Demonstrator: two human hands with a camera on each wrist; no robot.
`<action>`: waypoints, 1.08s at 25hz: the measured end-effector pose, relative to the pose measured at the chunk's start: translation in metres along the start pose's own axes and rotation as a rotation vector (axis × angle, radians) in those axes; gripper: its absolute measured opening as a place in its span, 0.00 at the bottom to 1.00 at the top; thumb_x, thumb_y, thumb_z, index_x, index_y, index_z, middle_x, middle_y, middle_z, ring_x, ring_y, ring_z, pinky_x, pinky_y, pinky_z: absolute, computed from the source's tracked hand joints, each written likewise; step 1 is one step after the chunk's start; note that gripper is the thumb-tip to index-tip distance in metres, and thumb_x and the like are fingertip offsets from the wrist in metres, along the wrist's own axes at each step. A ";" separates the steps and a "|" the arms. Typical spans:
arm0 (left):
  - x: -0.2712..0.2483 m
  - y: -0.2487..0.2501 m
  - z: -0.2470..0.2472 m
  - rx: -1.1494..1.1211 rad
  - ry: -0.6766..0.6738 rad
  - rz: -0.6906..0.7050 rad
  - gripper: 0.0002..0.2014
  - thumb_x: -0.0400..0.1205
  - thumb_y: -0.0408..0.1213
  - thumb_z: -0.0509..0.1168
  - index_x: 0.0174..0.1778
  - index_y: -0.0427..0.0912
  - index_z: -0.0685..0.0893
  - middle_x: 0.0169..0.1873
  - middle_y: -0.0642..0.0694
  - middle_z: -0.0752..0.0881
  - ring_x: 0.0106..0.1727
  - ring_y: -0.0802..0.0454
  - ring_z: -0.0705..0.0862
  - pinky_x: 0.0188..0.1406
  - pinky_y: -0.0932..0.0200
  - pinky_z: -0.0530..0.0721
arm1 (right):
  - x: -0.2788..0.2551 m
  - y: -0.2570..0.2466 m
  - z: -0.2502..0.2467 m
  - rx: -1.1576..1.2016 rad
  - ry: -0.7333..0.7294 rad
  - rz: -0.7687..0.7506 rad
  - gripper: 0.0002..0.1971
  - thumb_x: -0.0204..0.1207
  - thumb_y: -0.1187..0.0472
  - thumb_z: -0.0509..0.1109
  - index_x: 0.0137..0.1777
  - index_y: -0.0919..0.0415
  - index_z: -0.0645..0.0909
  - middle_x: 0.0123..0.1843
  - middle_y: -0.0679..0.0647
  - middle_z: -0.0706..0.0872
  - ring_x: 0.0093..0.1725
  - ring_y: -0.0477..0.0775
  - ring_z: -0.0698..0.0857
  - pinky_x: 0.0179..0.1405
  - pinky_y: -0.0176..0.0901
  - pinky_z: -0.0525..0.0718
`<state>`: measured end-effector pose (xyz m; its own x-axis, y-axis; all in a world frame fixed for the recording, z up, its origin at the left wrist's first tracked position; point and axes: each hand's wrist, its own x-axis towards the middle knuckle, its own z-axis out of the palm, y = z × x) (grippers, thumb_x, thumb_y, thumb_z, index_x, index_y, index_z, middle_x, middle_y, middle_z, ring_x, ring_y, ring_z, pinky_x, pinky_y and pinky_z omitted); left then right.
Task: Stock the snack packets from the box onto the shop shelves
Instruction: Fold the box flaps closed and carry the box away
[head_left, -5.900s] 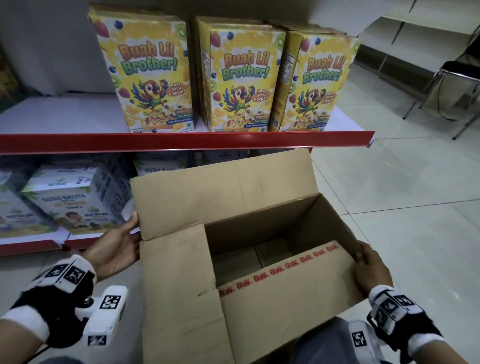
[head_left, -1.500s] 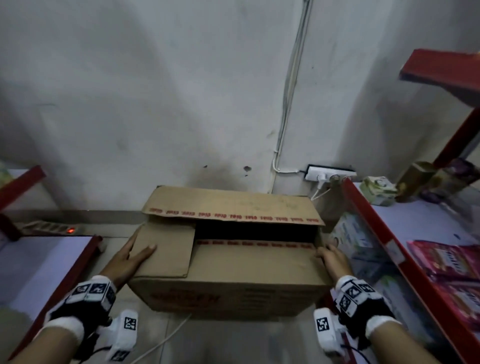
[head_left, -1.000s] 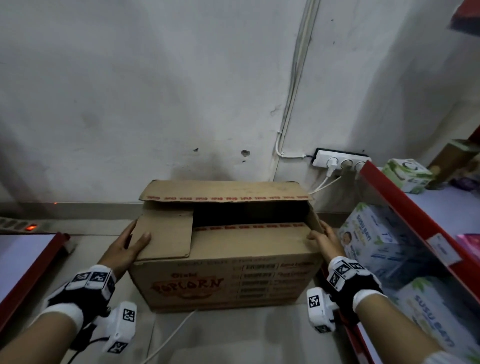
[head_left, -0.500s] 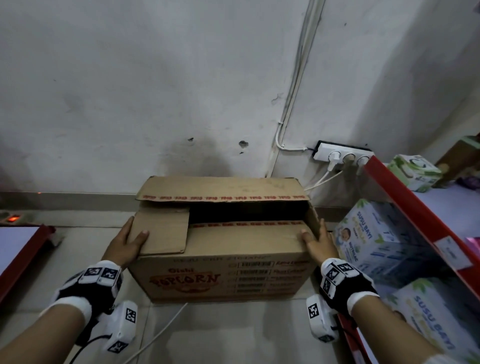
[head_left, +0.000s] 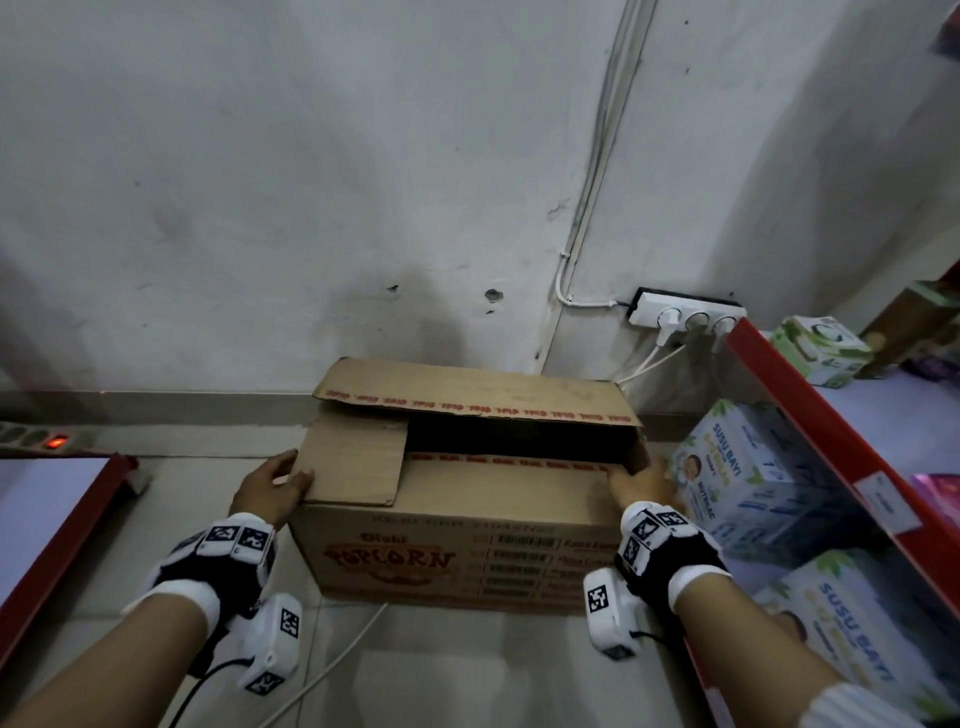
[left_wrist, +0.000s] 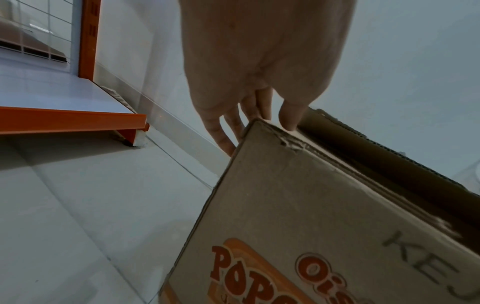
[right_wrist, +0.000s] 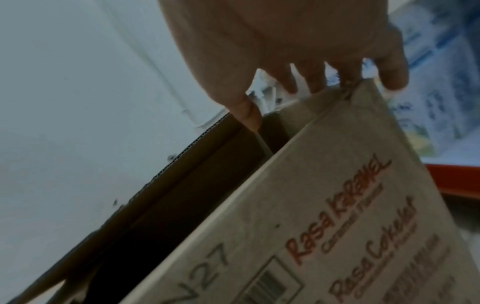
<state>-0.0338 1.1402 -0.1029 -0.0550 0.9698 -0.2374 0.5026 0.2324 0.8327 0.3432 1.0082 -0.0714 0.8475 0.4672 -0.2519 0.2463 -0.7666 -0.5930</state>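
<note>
Box (head_left: 467, 519) sits on the floor by the wall w/ left hand (head_left: 270, 488) and right hand (head_left: 641, 483) gripping its top corners. No packets visible inside (opening's dark), so prob done or nearly, imo.

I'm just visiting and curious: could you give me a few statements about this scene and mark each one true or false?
1. Both hands hold the cardboard box, the left hand and right hand at opposite ends. True.
2. The box reads "Popcorn". True.
3. The box's top flaps are taped shut. False: a dark gap shows between the flaps.
4. The power strip on the wall has nothing plugged in. False: white plugs sit in it.
5. Milk cartons stand right of the box. True.
</note>
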 end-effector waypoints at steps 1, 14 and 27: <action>-0.001 0.000 -0.001 -0.026 0.020 -0.013 0.22 0.80 0.38 0.68 0.71 0.37 0.78 0.65 0.35 0.83 0.66 0.37 0.79 0.66 0.48 0.74 | -0.001 0.004 0.002 -0.003 -0.056 0.035 0.30 0.77 0.56 0.65 0.79 0.58 0.63 0.77 0.65 0.68 0.74 0.73 0.67 0.74 0.60 0.67; -0.047 -0.037 -0.016 -0.160 0.053 -0.152 0.22 0.80 0.41 0.69 0.66 0.39 0.71 0.66 0.31 0.79 0.63 0.34 0.80 0.55 0.50 0.76 | -0.041 0.017 0.003 -0.138 -0.150 -0.092 0.40 0.79 0.54 0.66 0.84 0.59 0.47 0.84 0.62 0.54 0.80 0.69 0.57 0.78 0.61 0.61; -0.026 -0.005 -0.017 0.127 -0.117 0.182 0.34 0.84 0.32 0.58 0.83 0.57 0.52 0.84 0.53 0.45 0.84 0.47 0.53 0.81 0.46 0.57 | -0.038 0.045 -0.001 -0.059 -0.078 -0.127 0.35 0.80 0.52 0.65 0.83 0.60 0.54 0.81 0.63 0.60 0.79 0.67 0.63 0.76 0.61 0.62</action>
<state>-0.0495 1.1148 -0.0923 0.1426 0.9781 -0.1518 0.5999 0.0366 0.7993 0.3230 0.9553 -0.0876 0.7689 0.5935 -0.2378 0.3784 -0.7222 -0.5789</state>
